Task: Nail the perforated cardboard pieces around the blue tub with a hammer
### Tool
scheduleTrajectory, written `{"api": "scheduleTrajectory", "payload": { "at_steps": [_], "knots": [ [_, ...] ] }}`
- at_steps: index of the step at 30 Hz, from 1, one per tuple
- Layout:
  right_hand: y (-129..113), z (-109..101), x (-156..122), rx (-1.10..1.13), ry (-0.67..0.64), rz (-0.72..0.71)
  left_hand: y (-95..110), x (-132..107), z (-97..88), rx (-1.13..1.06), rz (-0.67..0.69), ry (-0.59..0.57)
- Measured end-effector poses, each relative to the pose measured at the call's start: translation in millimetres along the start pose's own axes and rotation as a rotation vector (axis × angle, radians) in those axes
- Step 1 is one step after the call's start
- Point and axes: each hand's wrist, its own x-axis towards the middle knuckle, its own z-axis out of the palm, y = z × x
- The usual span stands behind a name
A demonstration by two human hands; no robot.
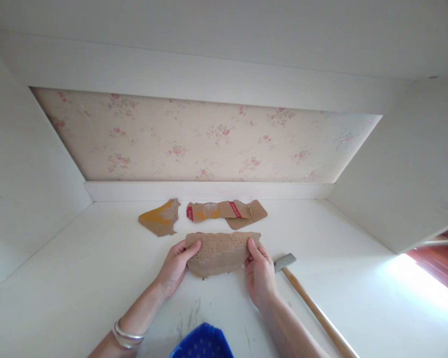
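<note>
A torn piece of brown cardboard (222,254), dotted with small holes, is held up between both hands above the white surface. My left hand (174,266) pinches its left end, thumb on the near face. At the right end, my right hand (259,271) grips it the same way. Behind it lie more torn cardboard scraps: a pointed one with a yellow patch (160,217) at the left, and a strip with red printed bands (218,211) partly over another holed scrap (259,214). A hammer (313,303) with a wooden handle rests just right of my right hand.
A blue perforated plastic container (202,343) stands at the near edge of view. White panels (388,164) enclose the surface (112,258) left, right and above. A flower-patterned back wall (209,134) rises behind a low white ledge (209,191). Dark scuffs mark the surface near the container.
</note>
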Motion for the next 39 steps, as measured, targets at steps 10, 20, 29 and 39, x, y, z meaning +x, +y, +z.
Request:
{"api": "scheduleTrajectory", "payload": {
  "at_steps": [10,20,29,39],
  "knots": [
    [0.0,2.3,-1.1,-0.034,0.034,-0.051,0.9,-0.2,0.9,-0.003,-0.017,0.018],
    [2.9,0.4,-2.1,-0.147,0.035,-0.033,0.9,-1.6,-1.1,0.033,-0.004,0.019],
    [-14.4,14.3,-27.5,-0.217,-0.039,0.004,18.1,-15.3,3.9,-0.029,-0.017,0.136],
    [-89.5,20.0,-88.4,-0.415,-0.220,0.139,66.3,-129.6,26.6,-0.041,-0.090,0.274]
  ]
}}
